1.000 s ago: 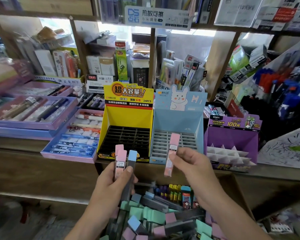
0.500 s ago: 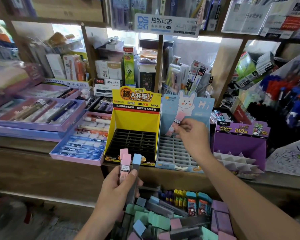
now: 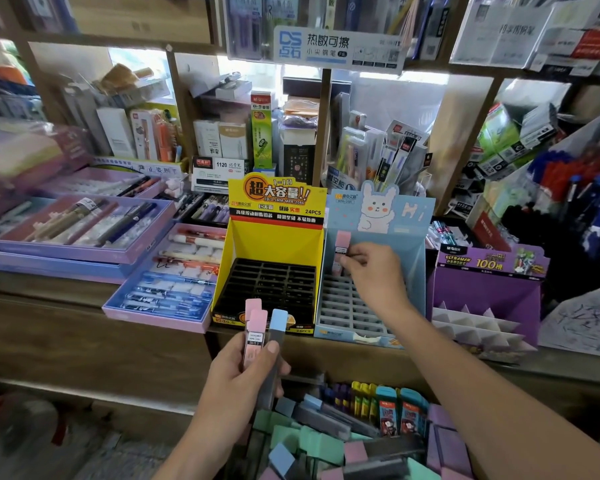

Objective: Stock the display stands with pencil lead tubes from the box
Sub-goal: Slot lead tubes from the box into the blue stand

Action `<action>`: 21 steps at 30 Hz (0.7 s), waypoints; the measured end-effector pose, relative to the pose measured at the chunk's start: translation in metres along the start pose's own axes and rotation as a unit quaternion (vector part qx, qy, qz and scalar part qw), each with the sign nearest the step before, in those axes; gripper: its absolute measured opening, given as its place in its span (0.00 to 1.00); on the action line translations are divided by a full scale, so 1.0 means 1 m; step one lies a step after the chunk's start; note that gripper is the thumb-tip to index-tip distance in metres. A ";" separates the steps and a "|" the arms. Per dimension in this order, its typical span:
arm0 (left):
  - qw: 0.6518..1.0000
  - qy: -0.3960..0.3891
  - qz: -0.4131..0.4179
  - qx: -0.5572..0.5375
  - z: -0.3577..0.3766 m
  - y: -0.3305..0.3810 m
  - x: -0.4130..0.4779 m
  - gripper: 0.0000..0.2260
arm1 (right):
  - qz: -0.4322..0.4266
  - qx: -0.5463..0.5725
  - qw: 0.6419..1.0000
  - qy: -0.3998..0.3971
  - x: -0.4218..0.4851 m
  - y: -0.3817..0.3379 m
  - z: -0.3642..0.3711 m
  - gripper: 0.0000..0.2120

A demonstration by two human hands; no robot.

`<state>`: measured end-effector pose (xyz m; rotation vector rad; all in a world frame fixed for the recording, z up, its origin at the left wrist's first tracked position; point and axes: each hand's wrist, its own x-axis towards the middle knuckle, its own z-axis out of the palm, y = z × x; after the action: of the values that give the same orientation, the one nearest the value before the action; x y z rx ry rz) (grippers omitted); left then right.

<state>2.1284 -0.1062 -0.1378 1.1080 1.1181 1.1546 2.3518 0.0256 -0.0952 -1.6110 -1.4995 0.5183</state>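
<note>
Reach is what changed: the right hand (image 3: 371,268) has left the supply below and gone up to the pale blue cardboard rabbit display stand (image 3: 409,244). It pinches a pink-capped pencil lead tube (image 3: 342,245) upright over the back-left slots, apparently not yet seated. Stocking is only starting, I'd judge. The left hand (image 3: 236,386) grips three spare tubes (image 3: 257,327) above the boxed heap of loose pastel-capped tubes (image 3: 326,441). The long wooden counter (image 3: 84,327) also bears a yellow stand (image 3: 274,244), and crowded stationery shelves (image 3: 326,116) rise behind.
</note>
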 end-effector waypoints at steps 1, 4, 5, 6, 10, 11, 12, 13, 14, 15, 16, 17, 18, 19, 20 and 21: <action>1.000 -0.002 -0.001 0.002 0.000 0.000 0.000 0.12 | 0.003 0.007 1.000 -0.001 0.000 0.000 0.002 0.04; 1.000 -0.006 -0.002 0.005 0.000 0.000 0.000 0.10 | 0.002 0.012 1.000 0.004 -0.001 -0.001 0.007 0.06; 1.000 -0.007 -0.002 0.006 0.000 0.000 0.000 0.10 | 0.000 0.011 1.000 0.006 -0.001 -0.001 0.009 0.06; 1.000 -0.008 -0.003 0.007 0.001 0.001 0.000 0.09 | 0.000 0.009 1.000 0.007 -0.001 -0.001 0.009 0.05; 1.000 -0.009 -0.007 0.012 0.001 0.001 0.002 0.09 | -0.014 -0.014 1.000 0.010 -0.001 -0.001 0.010 0.11; 1.000 -0.009 -0.007 0.013 0.002 0.001 0.002 0.10 | -0.016 -0.017 1.000 0.010 -0.001 -0.001 0.011 0.12; 1.000 -0.009 -0.007 0.011 0.002 0.001 0.002 0.12 | -0.014 -0.019 1.000 0.009 -0.001 -0.001 0.010 0.13; 1.000 -0.008 -0.007 0.010 0.002 0.001 0.002 0.13 | -0.010 -0.019 1.000 0.005 -0.001 -0.001 0.010 0.14; 1.000 -0.008 -0.008 0.007 0.002 0.002 0.002 0.13 | -0.005 -0.018 1.000 0.001 -0.001 -0.001 0.010 0.14; 1.000 -0.009 -0.008 0.005 0.002 0.002 0.001 0.13 | 0.002 -0.013 1.000 -0.002 -0.002 -0.001 0.010 0.13; 1.000 -0.009 -0.009 0.003 0.002 0.001 0.001 0.13 | 0.010 -0.005 1.000 -0.001 -0.004 -0.001 0.008 0.11; 1.000 -0.009 -0.008 0.001 0.001 0.001 0.001 0.12 | 0.017 0.002 1.000 0.003 -0.007 -0.001 0.006 0.08; 1.000 -0.009 -0.008 0.001 0.001 0.001 0.001 0.11 | 0.021 0.004 1.000 0.010 -0.011 -0.002 0.004 0.08; 1.000 -0.010 -0.006 0.000 0.001 0.000 0.001 0.11 | 0.018 0.007 1.000 0.019 -0.016 -0.003 0.001 0.07; 1.000 -0.011 -0.005 -0.001 0.001 0.000 0.001 0.11 | 0.012 0.016 0.999 0.026 -0.021 -0.006 -0.003 0.06; 1.000 -0.012 -0.004 -0.002 0.001 0.000 0.001 0.12 | 0.003 0.033 0.999 0.026 -0.028 -0.009 -0.005 0.03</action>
<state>2.1292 -0.1057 -0.1375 1.1104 1.0998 1.1347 2.3449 -0.0035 -0.0916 -1.5681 -1.4250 0.5200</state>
